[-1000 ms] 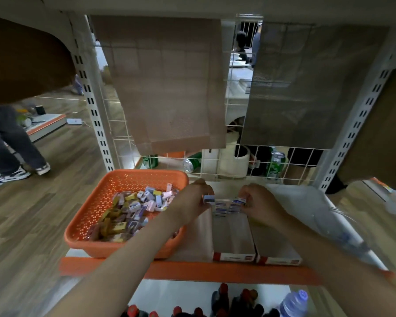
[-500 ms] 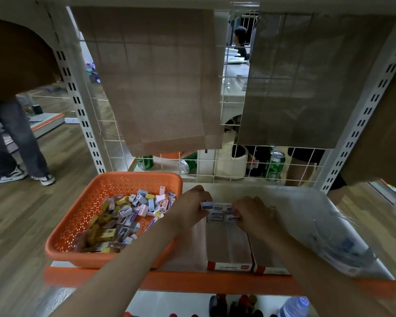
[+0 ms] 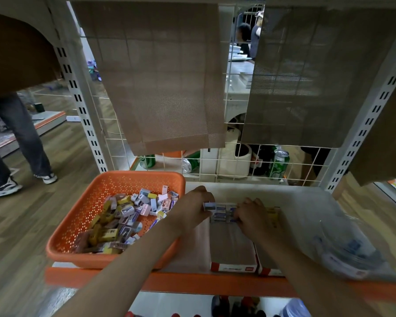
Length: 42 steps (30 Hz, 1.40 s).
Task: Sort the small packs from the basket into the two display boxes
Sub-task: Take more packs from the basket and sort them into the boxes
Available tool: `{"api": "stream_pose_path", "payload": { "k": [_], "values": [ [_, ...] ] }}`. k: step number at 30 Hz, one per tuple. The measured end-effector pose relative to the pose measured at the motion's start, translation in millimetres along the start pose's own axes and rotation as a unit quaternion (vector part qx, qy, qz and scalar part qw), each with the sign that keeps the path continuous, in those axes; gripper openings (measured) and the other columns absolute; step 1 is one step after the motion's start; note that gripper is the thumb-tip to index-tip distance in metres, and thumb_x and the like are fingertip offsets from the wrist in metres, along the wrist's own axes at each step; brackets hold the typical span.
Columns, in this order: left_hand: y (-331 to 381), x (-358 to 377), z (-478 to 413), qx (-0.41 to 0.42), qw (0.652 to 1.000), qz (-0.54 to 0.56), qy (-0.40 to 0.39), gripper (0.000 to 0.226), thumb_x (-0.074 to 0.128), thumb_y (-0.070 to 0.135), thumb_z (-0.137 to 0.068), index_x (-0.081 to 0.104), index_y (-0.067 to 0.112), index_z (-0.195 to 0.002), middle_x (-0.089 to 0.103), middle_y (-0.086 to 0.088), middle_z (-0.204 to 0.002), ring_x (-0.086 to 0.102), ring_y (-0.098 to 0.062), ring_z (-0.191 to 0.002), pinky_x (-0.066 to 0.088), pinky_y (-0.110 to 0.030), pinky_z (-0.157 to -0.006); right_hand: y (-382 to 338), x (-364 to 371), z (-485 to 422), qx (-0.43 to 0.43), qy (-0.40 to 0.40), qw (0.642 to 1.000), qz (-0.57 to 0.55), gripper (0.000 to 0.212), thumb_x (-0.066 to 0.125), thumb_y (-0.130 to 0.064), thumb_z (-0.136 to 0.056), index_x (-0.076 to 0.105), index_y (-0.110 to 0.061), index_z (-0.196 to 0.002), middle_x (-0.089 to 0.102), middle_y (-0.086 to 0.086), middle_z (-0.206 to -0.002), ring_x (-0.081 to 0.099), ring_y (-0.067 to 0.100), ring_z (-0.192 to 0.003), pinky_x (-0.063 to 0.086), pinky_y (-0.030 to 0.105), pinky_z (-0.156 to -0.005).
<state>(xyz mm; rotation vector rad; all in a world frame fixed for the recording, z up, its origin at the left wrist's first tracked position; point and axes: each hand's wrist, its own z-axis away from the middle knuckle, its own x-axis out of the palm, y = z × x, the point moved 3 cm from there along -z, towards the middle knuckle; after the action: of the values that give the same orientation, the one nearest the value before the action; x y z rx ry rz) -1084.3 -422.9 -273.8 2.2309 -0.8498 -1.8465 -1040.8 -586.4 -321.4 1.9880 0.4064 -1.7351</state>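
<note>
Shelf deck [image 3: 306, 202], white with an orange front edge. The orange basket [image 3: 114, 177] sits at 8 o'clock in the view, holding loose small packs [image 3: 124, 216] in yellow, pink, white and blue. Two display boxes stand side by side at 6 o'clock, long sides touching.

The left display box [image 3: 231, 245] is mostly bare inside. A row of blue-and-white packs [image 3: 223, 213] lies across its far end. The right display box [image 3: 269, 269] is largely hidden under the right forearm. Yellow packs [image 3: 273, 213] show at its far end.

The left hand [image 3: 192, 209] reaches over the basket's 3 o'clock rim. Its fingers are curled, pinching the end pack [image 3: 209, 205] at the row's 9 o'clock end. The right hand [image 3: 253, 216] lies back-up at the row's 3 o'clock end with fingers bent down onto the packs. Whether it grasps one or only presses cannot be told.

Against half a second ago, both hands keep the same places and the row looks unchanged. Against one second ago, the view has swung a little, so the basket sits nearer the middle. The bystander's legs [image 3: 14, 145] at 9 o'clock have stepped closer to the shelf upright.

A crumpled plastic bag [image 3: 343, 245] lies at 4 o'clock on the deck. Green cans [image 3: 280, 163] stand behind the wire grid at 1 o'clock of the hands. Mesh cloths [image 3: 160, 76] hang at 12 o'clock.
</note>
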Motion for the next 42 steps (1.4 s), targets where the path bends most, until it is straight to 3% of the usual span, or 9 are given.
{"api": "stream_pose_path", "payload": {
  "k": [7,12,14,17,23,28,33,38,42],
  "values": [
    [-1,0,0,-0.001,1.000,0.013,-0.006,0.019,0.068,0.010,-0.081,0.068,0.007,-0.100,0.056,-0.009,-0.101,0.059,-0.023,-0.087,0.050,-0.032,-0.077,-2,4,-1,0.001,0.006,1.000,-0.006,0.023,0.051,-0.016,-0.094,0.067,-0.022,-0.110,0.064,0.001,-0.110,0.050,0.020,-0.105,0.030,0.032,-0.091],
    [0,-1,1,-0.013,1.000,0.011,-0.008,0.027,0.067,0.010,-0.081,0.065,0.008,-0.108,0.056,-0.009,-0.106,0.060,-0.024,-0.092,0.049,-0.030,-0.079,-1,-9,2,-0.012,0.037,0.998,-0.050,0.019,0.054,-0.027,-0.092,0.066,-0.023,-0.105,0.064,-0.002,-0.108,0.052,0.018,-0.103,0.029,0.030,-0.087],
    [3,-2,1,-0.025,1.000,0.016,-0.008,0.038,0.066,0.010,-0.083,0.059,0.010,-0.120,0.057,-0.008,-0.112,0.061,-0.023,-0.094,0.048,-0.027,-0.081,0,-23,2,-0.013,0.079,0.988,-0.134,0.017,0.061,-0.030,-0.087,0.066,-0.022,-0.101,0.063,-0.003,-0.103,0.055,0.016,-0.099,0.030,0.029,-0.081],
    [9,-2,2,-0.036,0.999,0.025,-0.013,0.059,0.066,0.010,-0.084,0.041,0.015,-0.137,0.058,-0.008,-0.119,0.061,-0.023,-0.100,0.048,-0.027,-0.085,2,-44,4,-0.020,0.113,0.944,-0.308,0.034,0.076,-0.025,-0.073,0.066,-0.019,-0.104,0.065,-0.003,-0.097,0.059,0.013,-0.086,0.046,0.033,-0.080],
    [26,4,-2,-0.036,0.998,0.047,-0.023,0.082,0.069,0.015,-0.082,0.020,0.026,-0.147,0.061,-0.005,-0.106,0.062,-0.017,-0.088,0.052,-0.029,-0.079,0,-64,15,-0.049,0.091,0.939,-0.329,0.029,0.079,-0.020,-0.072,0.070,-0.013,-0.099,0.069,0.002,-0.099,0.061,0.015,-0.090,0.048,0.030,-0.080],
    [44,8,-1,-0.025,0.998,0.054,-0.017,0.070,0.068,0.019,-0.084,0.030,0.027,-0.142,0.057,0.001,-0.115,0.061,-0.016,-0.095,0.050,-0.026,-0.080,11,-67,29,-0.032,0.096,0.941,-0.322,0.021,0.078,-0.016,-0.073,0.070,-0.010,-0.092,0.068,0.003,-0.095,0.059,0.017,-0.087,0.044,0.026,-0.074],
    [57,10,-2,0.005,0.996,-0.081,-0.036,0.021,0.056,0.030,-0.091,0.058,0.021,-0.109,0.056,0.003,-0.114,0.056,-0.016,-0.103,0.045,-0.027,-0.083,59,-76,58,0.015,0.101,0.952,-0.288,0.021,0.072,-0.018,-0.073,0.068,-0.006,-0.090,0.066,0.009,-0.090,0.059,0.024,-0.085,0.047,0.038,-0.076],
    [78,29,-10,0.039,0.991,-0.118,-0.037,0.020,0.048,0.034,-0.094,0.062,0.020,-0.101,0.061,0.006,-0.109,0.056,-0.012,-0.102,0.039,-0.021,-0.078,133,-77,108,0.084,0.159,0.950,-0.255,0.022,0.077,-0.008,-0.066,0.059,-0.019,-0.076,0.062,0.001,-0.078,0.061,0.026,-0.076,0.049,0.041,-0.068],
    [98,49,-17,0.056,0.991,-0.108,-0.059,0.022,0.048,0.033,-0.095,0.062,0.015,-0.096,0.063,0.002,-0.102,0.059,-0.015,-0.095,0.039,-0.024,-0.068,180,-71,147,0.171,0.140,0.954,-0.204,0.024,0.078,-0.009,-0.065,0.061,-0.022,-0.076,0.060,-0.006,-0.075,0.060,0.019,-0.076,0.048,0.036,-0.069]
  ]
}}
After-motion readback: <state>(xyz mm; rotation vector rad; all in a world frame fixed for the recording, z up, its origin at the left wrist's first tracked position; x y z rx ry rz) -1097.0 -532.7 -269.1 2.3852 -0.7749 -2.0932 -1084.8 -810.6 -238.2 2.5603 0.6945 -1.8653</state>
